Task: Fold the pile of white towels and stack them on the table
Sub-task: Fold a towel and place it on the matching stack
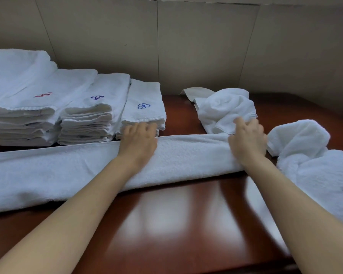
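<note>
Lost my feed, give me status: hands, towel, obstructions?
Left hand and right hand flat on long folded towel. Folded stacks behind it. Crumpled towels at right, unfolded. Nothing blocking.

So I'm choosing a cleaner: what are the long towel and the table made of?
The long towel looks like white cotton terry: nubby, looped, matte pile. The table looks like reddish-brown wood or veneer under glossy varnish, since it mirrors blurred light patches; laminate is possible.

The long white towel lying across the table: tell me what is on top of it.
Both hands rest on the long white folded towel: the left hand near its middle, the right hand near its right end. Their fingers reach over its far edge; their tips are blurred.
</note>
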